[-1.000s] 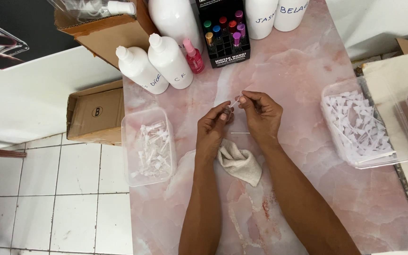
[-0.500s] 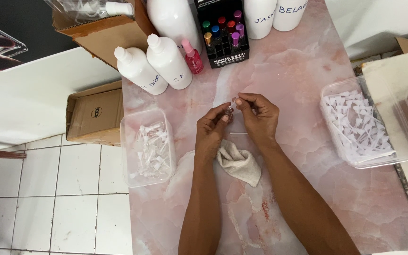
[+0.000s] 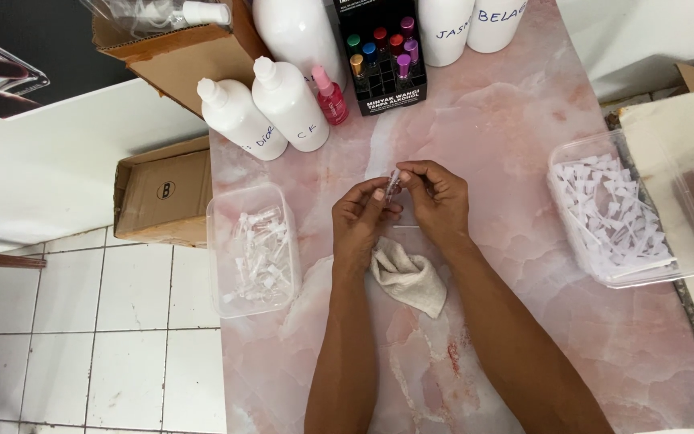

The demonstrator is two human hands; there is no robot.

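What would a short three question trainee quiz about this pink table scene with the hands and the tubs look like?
1. True or false: both hands pinch one small clear tube between them above the table.
2. What lies just under the wrists? A) a beige cloth B) a sponge C) a brush
3. Which tub holds white parts, the near-left or the far-right one?

Key
1. True: left hand and right hand both hold the small clear tube over the pink marble table.
2. A, the beige cloth.
3. The right tub; the left tub holds clear parts.
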